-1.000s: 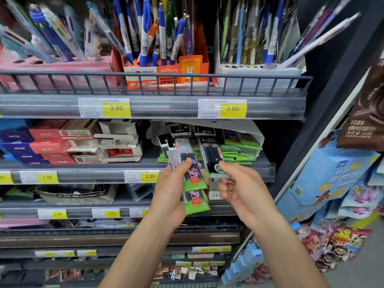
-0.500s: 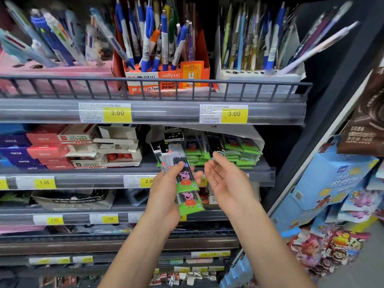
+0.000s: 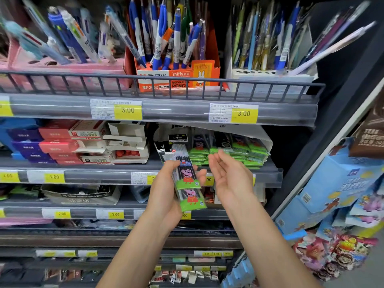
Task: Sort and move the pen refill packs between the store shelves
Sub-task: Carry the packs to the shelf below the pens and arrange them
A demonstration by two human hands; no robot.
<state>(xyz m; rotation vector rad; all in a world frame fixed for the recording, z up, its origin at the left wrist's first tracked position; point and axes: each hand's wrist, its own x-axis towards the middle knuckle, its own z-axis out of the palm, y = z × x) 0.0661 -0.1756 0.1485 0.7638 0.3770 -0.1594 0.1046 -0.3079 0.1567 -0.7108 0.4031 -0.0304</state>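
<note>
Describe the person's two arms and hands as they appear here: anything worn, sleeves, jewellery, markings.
Both forearms are bare up to the bottom edge of the picture; no sleeve shows. The left hand and the right hand wear no gloves, and no ring, watch or bracelet is visible on either wrist. No tattoos or markings show. The fingers are slim and the nails look short and unpainted.

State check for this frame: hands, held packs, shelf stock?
Left hand: closed around refill packs.
Held refill packs: fanned, upright, in front of the shelf.
Right hand: open, empty, palm up.
Green packs: stacked flat in white box.
White box: open at front, flap torn.
</note>
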